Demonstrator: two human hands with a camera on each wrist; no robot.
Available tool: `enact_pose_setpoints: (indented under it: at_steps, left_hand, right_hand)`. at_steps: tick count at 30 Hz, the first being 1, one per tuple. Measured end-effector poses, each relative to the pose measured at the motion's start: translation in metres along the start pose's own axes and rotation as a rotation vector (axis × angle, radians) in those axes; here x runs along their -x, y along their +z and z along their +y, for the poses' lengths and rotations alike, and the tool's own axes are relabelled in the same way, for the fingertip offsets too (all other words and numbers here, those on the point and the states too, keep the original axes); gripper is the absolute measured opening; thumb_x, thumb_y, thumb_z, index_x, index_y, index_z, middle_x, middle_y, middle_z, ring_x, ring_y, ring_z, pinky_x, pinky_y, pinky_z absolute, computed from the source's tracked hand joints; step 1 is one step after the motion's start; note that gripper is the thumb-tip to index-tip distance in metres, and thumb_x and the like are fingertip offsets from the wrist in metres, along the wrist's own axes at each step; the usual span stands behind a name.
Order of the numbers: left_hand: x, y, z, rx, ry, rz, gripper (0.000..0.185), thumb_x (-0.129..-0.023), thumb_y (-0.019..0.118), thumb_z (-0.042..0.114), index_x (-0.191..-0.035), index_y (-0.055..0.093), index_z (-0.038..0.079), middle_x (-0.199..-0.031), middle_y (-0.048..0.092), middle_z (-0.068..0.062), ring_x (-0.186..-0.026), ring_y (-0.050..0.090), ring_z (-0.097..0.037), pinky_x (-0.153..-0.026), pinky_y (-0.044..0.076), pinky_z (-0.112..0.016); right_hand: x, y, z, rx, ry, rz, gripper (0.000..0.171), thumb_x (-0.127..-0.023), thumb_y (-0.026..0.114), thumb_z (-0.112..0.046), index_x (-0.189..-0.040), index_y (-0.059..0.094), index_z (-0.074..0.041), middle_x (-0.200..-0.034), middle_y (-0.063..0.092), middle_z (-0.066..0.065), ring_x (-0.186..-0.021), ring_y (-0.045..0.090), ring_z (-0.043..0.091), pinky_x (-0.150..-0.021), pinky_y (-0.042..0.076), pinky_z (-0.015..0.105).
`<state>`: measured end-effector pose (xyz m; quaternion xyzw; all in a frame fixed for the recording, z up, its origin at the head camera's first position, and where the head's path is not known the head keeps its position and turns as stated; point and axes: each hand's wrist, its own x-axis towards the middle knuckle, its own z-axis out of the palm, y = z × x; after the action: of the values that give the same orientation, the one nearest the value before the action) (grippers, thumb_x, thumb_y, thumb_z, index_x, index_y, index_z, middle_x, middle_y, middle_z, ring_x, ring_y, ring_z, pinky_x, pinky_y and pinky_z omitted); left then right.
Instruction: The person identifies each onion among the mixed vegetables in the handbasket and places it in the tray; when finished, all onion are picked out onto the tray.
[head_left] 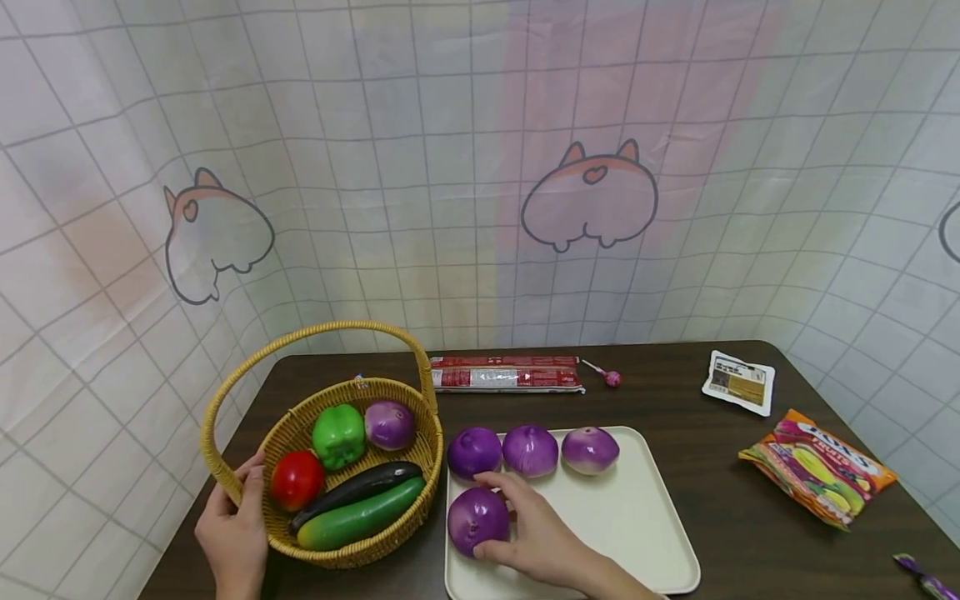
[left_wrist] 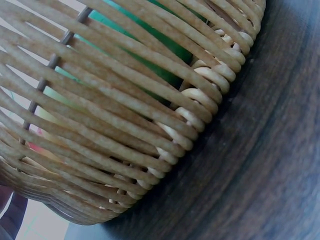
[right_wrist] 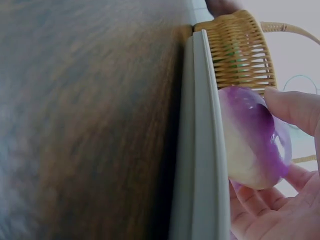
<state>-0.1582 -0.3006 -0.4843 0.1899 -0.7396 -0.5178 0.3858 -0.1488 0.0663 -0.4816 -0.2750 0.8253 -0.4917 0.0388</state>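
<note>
My right hand [head_left: 517, 533] grips a purple onion [head_left: 476, 518] at the near left corner of the cream tray [head_left: 637, 533]; in the right wrist view the fingers [right_wrist: 292, 107] curl round the same onion [right_wrist: 250, 140] just above the tray's rim [right_wrist: 202, 150]. Three more purple onions [head_left: 529, 450] sit in a row along the tray's far edge. My left hand [head_left: 234, 533] holds the near left rim of the wicker basket [head_left: 225, 467]. The basket holds a green pepper [head_left: 337, 435], a tomato [head_left: 296, 479], an onion [head_left: 389, 424], an aubergine [head_left: 360, 487] and a cucumber [head_left: 360, 518].
On the dark table [head_left: 675, 400] lie a long red packet [head_left: 506, 374] and a lollipop [head_left: 611, 377] at the back, a white sachet [head_left: 738, 382] and an orange snack bag [head_left: 817, 467] at the right. A tiled curtain hangs behind. The basket weave [left_wrist: 125, 110] fills the left wrist view.
</note>
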Motion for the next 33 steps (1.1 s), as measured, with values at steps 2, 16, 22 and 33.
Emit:
enact_pose_setpoints:
  at_steps: [2, 16, 22, 33]
  left_hand:
    - [0.0, 0.0, 0.0, -0.002, -0.002, 0.0, 0.029, -0.094, 0.066, 0.026, -0.114, 0.072, 0.005, -0.114, 0.072, -0.005, -0.097, 0.057, 0.008, -0.074, 0.042, -0.006]
    - [-0.001, 0.0, -0.003, -0.003, 0.006, -0.002, 0.029, -0.094, 0.066, 0.025, -0.114, 0.072, 0.004, -0.115, 0.071, -0.006, -0.098, 0.057, 0.008, -0.076, 0.042, -0.006]
    - [0.0, 0.0, -0.003, 0.009, 0.008, 0.0, 0.028, -0.094, 0.067, 0.024, -0.113, 0.072, 0.005, -0.114, 0.071, -0.007, -0.099, 0.058, 0.007, -0.077, 0.042, -0.006]
    - [0.0, 0.0, -0.002, 0.026, 0.023, 0.003, 0.027, -0.094, 0.067, 0.022, -0.111, 0.072, 0.003, -0.113, 0.072, -0.008, -0.1, 0.058, 0.006, -0.08, 0.042, -0.006]
  right_hand:
    - [0.0, -0.001, 0.001, -0.002, -0.004, 0.004, 0.076, -0.075, 0.083, -0.03, -0.14, 0.047, -0.011, -0.128, 0.053, 0.001, -0.113, 0.057, 0.02, -0.093, 0.052, 0.031]
    - [-0.004, -0.009, 0.0, -0.033, -0.013, 0.017, 0.071, -0.076, 0.083, -0.024, -0.137, 0.049, -0.009, -0.128, 0.054, 0.005, -0.108, 0.052, 0.02, -0.089, 0.055, 0.035]
    - [-0.005, -0.014, -0.001, -0.048, -0.014, 0.024, 0.071, -0.078, 0.082, -0.026, -0.138, 0.048, -0.007, -0.129, 0.054, 0.008, -0.11, 0.052, 0.027, -0.091, 0.054, 0.037]
    - [-0.018, -0.028, -0.021, -0.084, -0.047, 0.091, 0.059, -0.083, 0.078, -0.021, -0.135, 0.052, -0.01, -0.129, 0.055, 0.01, -0.112, 0.056, 0.031, -0.096, 0.052, 0.043]
